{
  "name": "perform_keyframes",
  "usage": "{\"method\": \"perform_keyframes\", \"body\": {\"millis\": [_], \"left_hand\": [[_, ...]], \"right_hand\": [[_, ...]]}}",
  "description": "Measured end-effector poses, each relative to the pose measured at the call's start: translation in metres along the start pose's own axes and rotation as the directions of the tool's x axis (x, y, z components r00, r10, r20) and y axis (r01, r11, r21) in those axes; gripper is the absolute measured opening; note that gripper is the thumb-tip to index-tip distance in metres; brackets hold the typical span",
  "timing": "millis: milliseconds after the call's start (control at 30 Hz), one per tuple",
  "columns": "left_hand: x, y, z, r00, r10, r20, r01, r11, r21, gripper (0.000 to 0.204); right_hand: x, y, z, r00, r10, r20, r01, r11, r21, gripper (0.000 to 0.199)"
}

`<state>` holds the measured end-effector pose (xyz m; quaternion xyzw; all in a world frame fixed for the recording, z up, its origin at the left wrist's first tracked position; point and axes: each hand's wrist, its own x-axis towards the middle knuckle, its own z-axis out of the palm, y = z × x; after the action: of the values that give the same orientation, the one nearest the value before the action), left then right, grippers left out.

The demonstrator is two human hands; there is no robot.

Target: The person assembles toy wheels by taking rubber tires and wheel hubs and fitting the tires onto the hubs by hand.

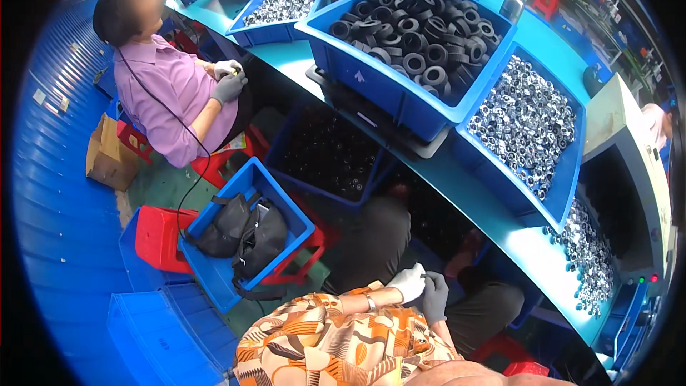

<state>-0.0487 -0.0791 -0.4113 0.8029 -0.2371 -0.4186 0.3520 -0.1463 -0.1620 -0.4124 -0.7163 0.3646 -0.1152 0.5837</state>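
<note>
At the far left I see a co-worker in a purple shirt (171, 93) seated, gloved hands together. Nearer me a blue crate (214, 271) holds two black bags (246, 236). My left hand (409, 282), white-gloved, and my right hand (434, 294), grey-gloved, meet in my lap, fingers curled around something too small to identify. To the right, bins of black rings (411, 28) and silver nuts (525, 121) sit on the bench (525, 243).

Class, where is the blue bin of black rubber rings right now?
In the head view, the blue bin of black rubber rings sits top centre on the teal workbench, between two blue bins of silver metal parts.
</note>
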Motion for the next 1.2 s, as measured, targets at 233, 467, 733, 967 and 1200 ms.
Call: {"method": "perform_keyframes", "body": {"millis": [233, 467, 733, 967, 1200], "left_hand": [[-0.001, 0.003, -0.003, 1.0, -0.01, 0.015, 0.011, 1.0, -0.025, 0.027], [-0.002, 0.006, -0.006, 0.999, -0.04, 0.033, 0.041, 0.999, -0.01, 0.026], [-0.003, 0.006, -0.006, 0.998, -0.026, 0.05, 0.025, 1.0, 0.012, 0.028], [-0.004, 0.008, -0.011, 0.994, -0.054, 0.09, 0.051, 0.998, 0.032, 0.028], [-0.005, 0.002, -0.004, 0.998, 0.015, 0.065, -0.017, 0.999, 0.042, 0.021]], "right_hand": [[-0.001, -0.005, 0.0, 1.0, -0.011, 0.02, 0.01, 0.999, 0.036, 0.015], [0.0, -0.01, 0.001, 0.999, 0.003, 0.036, -0.004, 0.999, 0.039, 0.015], [0.0, -0.004, 0.0, 0.999, 0.012, 0.042, -0.012, 1.0, 0.01, 0.014], [-0.003, -0.005, 0.002, 0.999, -0.015, 0.038, 0.016, 0.999, -0.032, 0.016], [-0.008, -0.016, -0.003, 0.999, 0.005, 0.039, -0.003, 0.998, -0.06, 0.014]]}}
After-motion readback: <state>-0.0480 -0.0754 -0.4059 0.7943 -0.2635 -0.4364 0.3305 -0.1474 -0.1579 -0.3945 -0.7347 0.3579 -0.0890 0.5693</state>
